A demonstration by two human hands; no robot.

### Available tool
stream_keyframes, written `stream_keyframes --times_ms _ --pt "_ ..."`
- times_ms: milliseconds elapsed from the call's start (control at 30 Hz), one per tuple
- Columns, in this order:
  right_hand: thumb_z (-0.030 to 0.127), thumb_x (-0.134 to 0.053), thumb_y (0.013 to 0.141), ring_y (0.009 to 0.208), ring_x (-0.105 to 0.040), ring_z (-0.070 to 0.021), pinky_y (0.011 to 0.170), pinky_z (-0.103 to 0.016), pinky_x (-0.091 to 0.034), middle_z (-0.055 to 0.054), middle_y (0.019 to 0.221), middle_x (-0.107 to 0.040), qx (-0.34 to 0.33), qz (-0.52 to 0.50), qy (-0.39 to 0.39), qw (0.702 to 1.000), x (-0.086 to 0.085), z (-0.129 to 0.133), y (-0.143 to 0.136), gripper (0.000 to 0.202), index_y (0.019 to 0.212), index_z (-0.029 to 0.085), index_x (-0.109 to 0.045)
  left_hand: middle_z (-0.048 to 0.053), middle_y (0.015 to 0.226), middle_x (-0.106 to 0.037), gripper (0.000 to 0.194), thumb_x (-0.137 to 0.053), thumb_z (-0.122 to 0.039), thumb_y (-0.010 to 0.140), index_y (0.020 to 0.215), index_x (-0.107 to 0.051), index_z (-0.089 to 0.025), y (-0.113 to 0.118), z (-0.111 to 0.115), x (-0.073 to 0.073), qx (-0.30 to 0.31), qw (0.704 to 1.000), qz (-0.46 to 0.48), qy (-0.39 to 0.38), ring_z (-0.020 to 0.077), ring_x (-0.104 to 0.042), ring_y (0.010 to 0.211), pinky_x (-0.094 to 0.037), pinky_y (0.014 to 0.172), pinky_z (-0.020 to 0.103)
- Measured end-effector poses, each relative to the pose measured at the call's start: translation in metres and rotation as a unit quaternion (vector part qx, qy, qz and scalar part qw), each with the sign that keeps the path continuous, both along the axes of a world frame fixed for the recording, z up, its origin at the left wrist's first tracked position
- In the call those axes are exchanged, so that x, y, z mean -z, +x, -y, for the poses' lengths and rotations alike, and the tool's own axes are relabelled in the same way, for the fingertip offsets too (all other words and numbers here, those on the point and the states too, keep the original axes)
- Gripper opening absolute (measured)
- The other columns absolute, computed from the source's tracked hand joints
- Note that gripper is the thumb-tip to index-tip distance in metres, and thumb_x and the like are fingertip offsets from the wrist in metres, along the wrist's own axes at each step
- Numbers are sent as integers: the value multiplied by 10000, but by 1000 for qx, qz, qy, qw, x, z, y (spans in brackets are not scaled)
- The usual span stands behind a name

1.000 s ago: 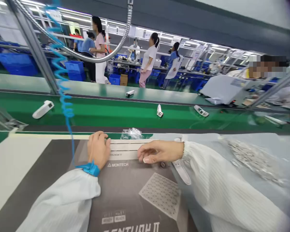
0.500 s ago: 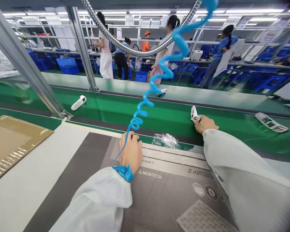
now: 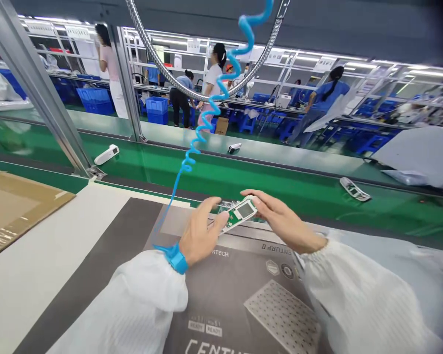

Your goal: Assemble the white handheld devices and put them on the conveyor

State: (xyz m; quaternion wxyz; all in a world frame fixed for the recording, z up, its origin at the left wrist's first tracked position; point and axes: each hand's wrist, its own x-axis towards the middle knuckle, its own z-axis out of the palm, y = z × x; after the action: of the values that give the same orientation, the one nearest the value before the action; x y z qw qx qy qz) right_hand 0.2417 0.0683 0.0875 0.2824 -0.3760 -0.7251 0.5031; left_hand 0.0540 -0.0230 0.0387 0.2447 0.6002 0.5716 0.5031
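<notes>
We hold an open white handheld device (image 3: 240, 212) above the far edge of the Montech Century II box (image 3: 214, 290), its green circuit board (image 3: 230, 220) and grey screen (image 3: 245, 210) facing up at us. It lies aslant between our hands, screen end raised toward the right. Our right hand (image 3: 282, 219) pinches that end, thumb on the near rim and index finger behind. Our left hand (image 3: 201, 228) meets the lower end with its thumb laid over it; the index finger stands off, and since the rest are hidden, we cannot tell how firmly they press.

Clear plastic film (image 3: 227, 204) shows just behind the device, mostly covered by it and our hands. From the blue strap (image 3: 177, 258) on our left wrist, a coiled blue cord (image 3: 203, 120) climbs across our view of the green conveyor belt (image 3: 162, 169). On that belt we see a white handheld unit (image 3: 106, 155) to the left and an opened shell (image 3: 354, 190) to the right. Flattened cardboard (image 3: 22, 204) lies at far left.
</notes>
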Motion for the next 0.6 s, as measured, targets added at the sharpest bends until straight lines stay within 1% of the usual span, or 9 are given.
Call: stream_keyframes --times_ms 67,100,133,200,267,367,467,533,600 --pt "579 -483 920 902 -622 -203 868 -377 -522 -49 1015 -666 12 11 29 999 8 14 -1 443 1189 248 -602 79 966 -705 333 -491 -421 938 1102 -625 -164 5 2 -2 128 984 60 -106 195 -665 836 -541 777 336" --pt "571 -466 930 925 -618 -209 871 -380 -512 -57 1054 -667 29 18 57 998 13 19 -1 439 1191 246 -603 63 890 -705 307 -499 -411 927 1041 -630 -158 7 3 -1 165 972 85 -143 165 -646 702 -538 681 304" --pt "560 -451 940 946 -614 -214 877 -384 -502 -63 1092 -663 53 25 93 994 17 22 0 430 1193 247 -603 53 856 -701 280 -510 -394 915 1001 -623 -152 8 3 0 178 965 103 -164 138 -612 612 -523 616 280" --pt "525 -452 952 959 -609 -219 878 -389 -485 -69 1136 -651 105 35 181 977 24 25 3 390 1191 256 -603 47 865 -697 237 -526 -355 895 978 -610 -150 10 3 2 158 966 121 -167 107 -565 547 -503 570 254" --pt "479 -496 948 963 -604 -225 873 -392 -470 -73 1137 -639 130 56 278 950 25 28 5 315 1149 271 -620 37 863 -693 212 -529 -333 884 965 -619 -159 11 4 2 132 973 105 -157 107 -563 553 -494 575 244" --pt "411 -548 938 948 -596 -244 904 -435 -402 -67 1067 -663 110 160 409 892 18 31 4 176 982 290 -669 16 814 -686 182 -518 -302 874 906 -651 -182 12 6 -1 114 982 55 -140 120 -575 570 -463 579 236" --pt "310 -516 958 946 -585 -254 951 -477 -295 -40 976 -708 82 260 484 831 14 35 0 176 851 289 -654 6 750 -676 184 -518 -292 865 811 -662 -191 10 4 -1 87 987 22 -133 129 -566 575 -423 572 233" --pt "269 -484 966 958 -581 -249 948 -463 -282 -33 960 -712 54 262 488 831 17 35 -4 203 811 273 -616 13 716 -670 213 -506 -302 873 772 -652 -184 6 0 3 26 989 34 -144 133 -554 566 -405 562 238" --pt "282 -448 976 924 -584 -231 914 -429 -319 -37 948 -696 39 227 447 865 24 29 -8 204 814 256 -568 23 696 -662 240 -490 -314 883 752 -638 -177 -2 -7 9 -57 984 60 -160 131 -543 550 -395 552 242"
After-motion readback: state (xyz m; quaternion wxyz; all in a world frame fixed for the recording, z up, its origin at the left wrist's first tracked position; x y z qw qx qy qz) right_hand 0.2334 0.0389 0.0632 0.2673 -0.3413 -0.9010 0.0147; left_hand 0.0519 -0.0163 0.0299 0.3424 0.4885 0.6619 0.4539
